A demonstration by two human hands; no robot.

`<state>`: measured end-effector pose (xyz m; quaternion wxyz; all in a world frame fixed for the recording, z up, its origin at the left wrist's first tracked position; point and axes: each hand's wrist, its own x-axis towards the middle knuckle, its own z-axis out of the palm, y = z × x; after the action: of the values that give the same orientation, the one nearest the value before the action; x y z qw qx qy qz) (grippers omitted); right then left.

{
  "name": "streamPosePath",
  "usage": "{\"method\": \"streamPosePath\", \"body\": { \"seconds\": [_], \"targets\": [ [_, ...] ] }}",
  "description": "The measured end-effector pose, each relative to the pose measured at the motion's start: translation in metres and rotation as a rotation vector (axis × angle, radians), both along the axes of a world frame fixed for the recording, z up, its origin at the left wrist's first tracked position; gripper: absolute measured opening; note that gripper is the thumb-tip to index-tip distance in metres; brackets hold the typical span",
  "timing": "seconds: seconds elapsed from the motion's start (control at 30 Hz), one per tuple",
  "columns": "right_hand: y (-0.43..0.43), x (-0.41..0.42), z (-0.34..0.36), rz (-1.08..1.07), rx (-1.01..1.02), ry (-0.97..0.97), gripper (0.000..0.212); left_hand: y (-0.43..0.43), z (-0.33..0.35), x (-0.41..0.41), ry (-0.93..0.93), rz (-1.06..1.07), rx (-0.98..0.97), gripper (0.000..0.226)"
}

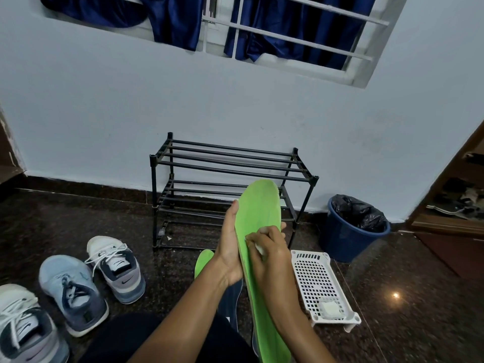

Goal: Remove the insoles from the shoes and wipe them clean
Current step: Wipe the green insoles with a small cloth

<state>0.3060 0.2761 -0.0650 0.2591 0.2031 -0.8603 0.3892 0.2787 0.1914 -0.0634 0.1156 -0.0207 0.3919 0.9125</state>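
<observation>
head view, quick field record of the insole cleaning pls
left hand: grips the raised green insole
right hand: presses a white wipe on that insole
floor: second green insole, dark insole, three shoes
white basket: holds a white pad
behind: black rack, blue bin

Cannot see heel end of held green insole [258,218]: cropped at 6 o'clock. See only toe of second green insole [203,260] behind left hand [230,246]. Cannot identify white wad [260,249] under right hand [271,251], nor white lump [330,308] in basket [314,279]. Lose part of shoe [22,327] to frame edge at 8 o'clock.
</observation>
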Motion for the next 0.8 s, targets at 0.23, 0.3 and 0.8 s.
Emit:
{"method": "streamPosePath", "body": {
  "seconds": [0.23, 0.3, 0.8],
  "targets": [
    [0.004, 0.003, 0.001, 0.003, 0.024, 0.027, 0.013, 0.003, 0.001, 0.0, 0.007, -0.028, 0.002, 0.078],
    [0.005, -0.005, 0.004, -0.045, 0.017, 0.029, 0.011, 0.003, 0.001, 0.0, 0.004, -0.019, -0.007, 0.077],
    [0.005, 0.009, -0.003, 0.044, -0.002, 0.004, 0.014, 0.001, 0.0, -0.001, 0.004, -0.021, -0.013, 0.08]
  ]
}}
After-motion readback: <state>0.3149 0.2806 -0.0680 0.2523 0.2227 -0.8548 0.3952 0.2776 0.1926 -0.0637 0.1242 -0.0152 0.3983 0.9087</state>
